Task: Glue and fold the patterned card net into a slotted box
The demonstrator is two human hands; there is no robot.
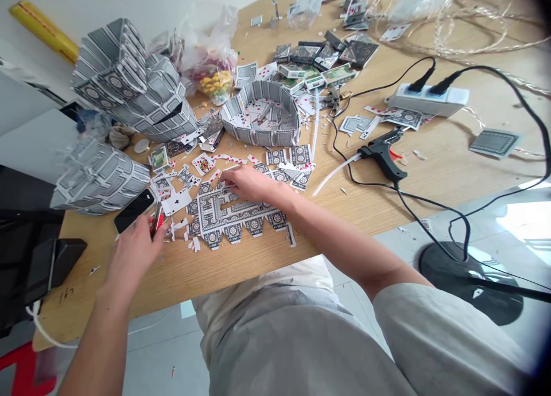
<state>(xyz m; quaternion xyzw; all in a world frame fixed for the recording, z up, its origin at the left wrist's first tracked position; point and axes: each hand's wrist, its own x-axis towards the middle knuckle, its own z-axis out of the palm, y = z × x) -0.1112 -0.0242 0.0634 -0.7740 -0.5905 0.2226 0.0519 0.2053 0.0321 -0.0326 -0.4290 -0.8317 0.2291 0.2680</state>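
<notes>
My left hand (140, 241) is at the left of the work, its fingers closed around a small red tool with a metal part (159, 215); its exact kind is hard to make out. In the middle, a flat panel of glued playing cards (253, 212) lies patterned side up, with notched tabs along its near edge and a cut-out in its centre. My right hand (249, 183) rests over the panel's far side, fingers bent and pinching at its edge. Loose playing cards (176, 202) and paper scraps lie between my hands.
Behind the panel stands a curved card tray (262, 138). Card-built structures (129, 92) and a phone (134, 210) are at the left. Right of the panel lie a hot glue gun (383, 158), glue sticks (316, 126) and a power strip (430, 100) with trailing cords.
</notes>
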